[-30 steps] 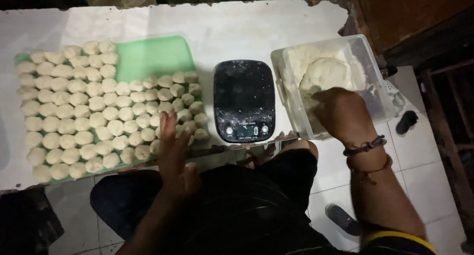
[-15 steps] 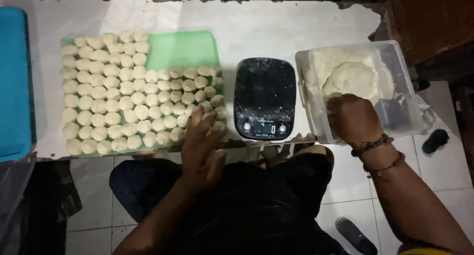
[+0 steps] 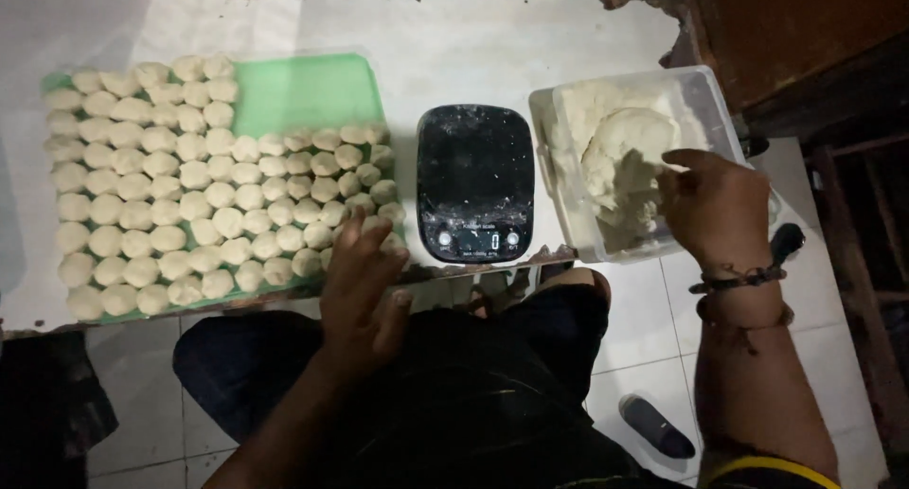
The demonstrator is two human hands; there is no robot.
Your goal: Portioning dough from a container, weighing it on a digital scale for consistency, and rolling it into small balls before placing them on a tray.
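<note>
Dough mass (image 3: 620, 162) sits in the clear tub (image 3: 705, 96) at right; the right hand (image 3: 715, 205) pinches off a piece, while the left hand (image 3: 365, 281) rests unclenched beside dough balls (image 3: 189, 195). Weighing on the scale (image 3: 473, 181) seems next.

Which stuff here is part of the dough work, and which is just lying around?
In use:
right hand in the dough mass
clear tub
black scale
left hand at the dough balls
green tray

Lying about:
dark shoe on the tiled floor
</note>
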